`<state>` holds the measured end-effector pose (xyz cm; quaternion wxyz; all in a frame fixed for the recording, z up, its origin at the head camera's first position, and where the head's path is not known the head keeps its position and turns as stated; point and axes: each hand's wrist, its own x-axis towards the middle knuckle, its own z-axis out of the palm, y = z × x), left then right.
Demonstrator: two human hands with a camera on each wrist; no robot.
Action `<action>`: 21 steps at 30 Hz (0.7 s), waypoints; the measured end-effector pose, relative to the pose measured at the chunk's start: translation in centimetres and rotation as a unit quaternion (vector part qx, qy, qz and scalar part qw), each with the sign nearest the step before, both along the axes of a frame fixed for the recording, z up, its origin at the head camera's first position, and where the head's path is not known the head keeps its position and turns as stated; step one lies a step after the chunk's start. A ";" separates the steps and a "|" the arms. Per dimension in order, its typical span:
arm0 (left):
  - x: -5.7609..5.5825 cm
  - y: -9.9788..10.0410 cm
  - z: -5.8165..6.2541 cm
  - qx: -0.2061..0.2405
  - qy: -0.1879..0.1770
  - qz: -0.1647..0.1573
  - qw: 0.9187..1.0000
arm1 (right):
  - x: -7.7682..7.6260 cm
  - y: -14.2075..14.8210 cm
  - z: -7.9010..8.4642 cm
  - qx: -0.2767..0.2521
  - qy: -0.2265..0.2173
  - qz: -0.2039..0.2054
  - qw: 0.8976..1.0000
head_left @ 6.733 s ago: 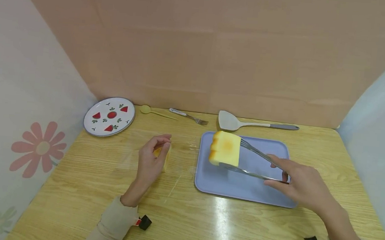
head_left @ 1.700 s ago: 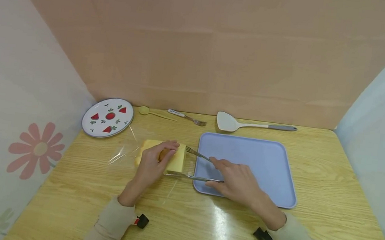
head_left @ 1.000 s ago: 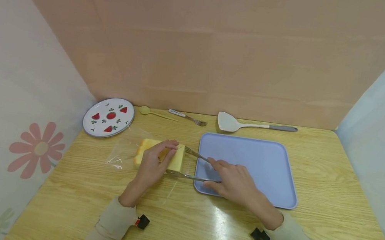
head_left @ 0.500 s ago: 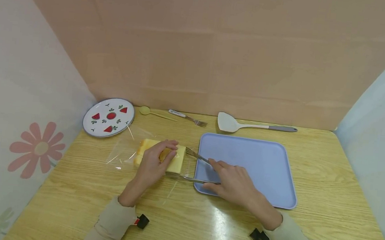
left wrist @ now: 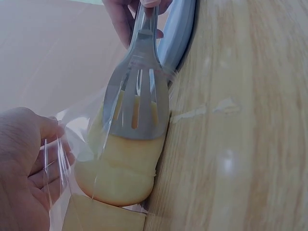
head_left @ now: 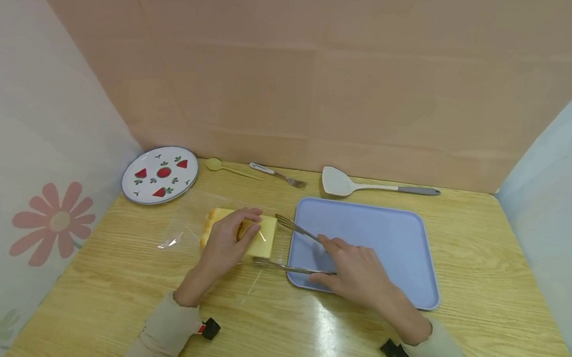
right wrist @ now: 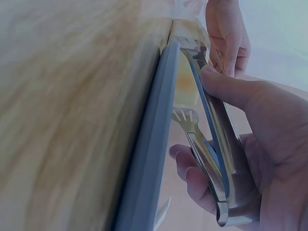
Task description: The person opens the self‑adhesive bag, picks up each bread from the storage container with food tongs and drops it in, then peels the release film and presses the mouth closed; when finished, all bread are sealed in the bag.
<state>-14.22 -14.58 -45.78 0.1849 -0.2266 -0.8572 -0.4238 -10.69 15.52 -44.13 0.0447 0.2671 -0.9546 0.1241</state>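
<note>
My left hand (head_left: 226, 242) pinches the edge of a clear plastic bag (left wrist: 72, 125) and is over the bread in the head view. Inside the bag lies a bread slice (head_left: 263, 235), yellow with a browned crust; another bread piece (left wrist: 103, 216) shows behind it in the left wrist view. My right hand (head_left: 359, 274) grips metal tongs (head_left: 301, 230) with their arms spread. One slotted tong head (left wrist: 137, 103) overlaps the slice's near side; the other tip is at its far right corner. Part of the bread is hidden behind my left hand.
A blue tray (head_left: 383, 239) lies under the right hand and tongs. Along the back stand a fruit-patterned plate (head_left: 153, 182), a yellow spoon (head_left: 215, 165), a fork (head_left: 281, 174) and a white spatula (head_left: 338, 181) with a grey-ended handle. Walls close in the table (head_left: 260, 337) at the back and sides.
The tongs carried the bread slice from over the tray leftward into the bag under my left hand. In the last half second the tongs have drawn slightly right, and their arms have spread.
</note>
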 end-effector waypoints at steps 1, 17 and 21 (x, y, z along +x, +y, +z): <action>0.0 0.0 0.0 0.001 -0.001 0.000 1.000 | 0.0 0.1 0.1 -0.001 -0.002 0.000 1.000; 0.0 0.0 0.0 0.008 0.005 -0.006 1.000 | 0.3 1.5 0.4 -0.014 0.004 0.003 1.000; 0.0 -0.1 -0.1 0.009 0.009 -0.006 1.000 | 0.4 2.0 0.5 -0.019 0.004 -0.001 1.000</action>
